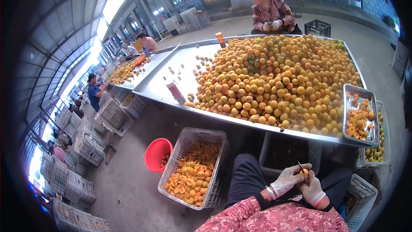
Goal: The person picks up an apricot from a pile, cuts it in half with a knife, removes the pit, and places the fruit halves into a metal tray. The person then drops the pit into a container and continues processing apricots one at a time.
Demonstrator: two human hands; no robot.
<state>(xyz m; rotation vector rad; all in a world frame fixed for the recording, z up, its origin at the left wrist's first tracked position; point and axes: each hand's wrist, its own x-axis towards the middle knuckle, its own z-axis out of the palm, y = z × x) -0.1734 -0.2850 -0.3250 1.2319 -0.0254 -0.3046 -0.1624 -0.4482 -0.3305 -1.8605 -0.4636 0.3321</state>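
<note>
My left hand (pixel 286 180), in a whitish work glove, is closed on a small orange apricot (pixel 304 172) above my lap. A thin, dark knife blade (pixel 300 166) sticks up beside the fruit. Its handle is hidden, but it seems to lie in my gloved right hand (pixel 313 190), whose fingers are closed against the left. On the metal table ahead lies a large heap of whole apricots (pixel 274 81). At the table's near right corner, a steel tray (pixel 346 103) contains apricot halves (pixel 359 120).
Left of my legs stands a crate (pixel 162 185) of apricot halves, beside a red basin (pixel 155 152). Other crates stand under the table (pixel 268 146) and by my right leg (pixel 362 208). A co-worker (pixel 274 15) sits across the table. A tumbler (pixel 175 92) stands by its near edge.
</note>
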